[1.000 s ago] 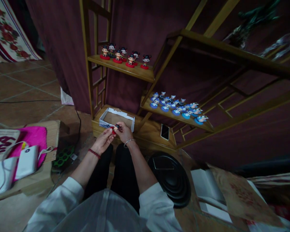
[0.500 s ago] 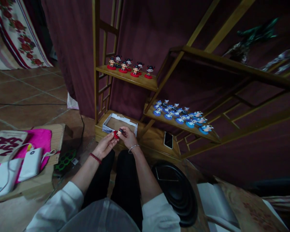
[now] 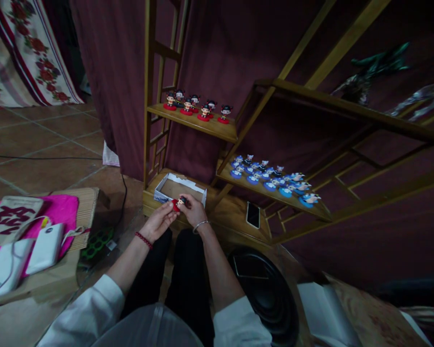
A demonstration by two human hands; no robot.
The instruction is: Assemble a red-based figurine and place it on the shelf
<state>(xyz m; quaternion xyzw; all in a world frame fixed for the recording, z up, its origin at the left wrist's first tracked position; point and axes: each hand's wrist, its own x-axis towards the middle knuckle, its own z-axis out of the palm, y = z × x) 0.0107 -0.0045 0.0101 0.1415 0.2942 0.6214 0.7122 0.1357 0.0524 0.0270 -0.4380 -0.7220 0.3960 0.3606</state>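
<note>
Figurine [image 3: 181, 202], dark-haired, on a red base [image 3: 175, 206], is held betw. L hand [image 3: 158, 223] & R hand [image 3: 195, 211], right by the near side of the open box [image 3: 161, 196]. L thumb and fingertips pinch the base; R fingers are curled round the head end, gripping it. Neither has let go.

Changed vs. a sec ago: view has swung, so box, shelves & hands all sit lower and further R in frame. Base shows a bit more now, so prob. a slight turn of the piece in the fingers, tho it's dim and small; could be just camera angle. For the work, that means it's still in-hand handling of this one piece: both grips kept, nothing set down over that stretch.

Rest is unchanged: seven small figures [image 3: 204, 113] stand on the upper shelf [image 3: 217, 130], mostly red-based; blue figures [image 3: 253, 178] stand close together on the lower shelf [image 3: 321, 210], exact no. unclear. Phone [image 3: 253, 215] lies flat on the cabinet top [image 3: 226, 217], R of the box & well apart from the hands. Black round object [image 3: 275, 301] is on the floor, beside R forearm in view.
</note>
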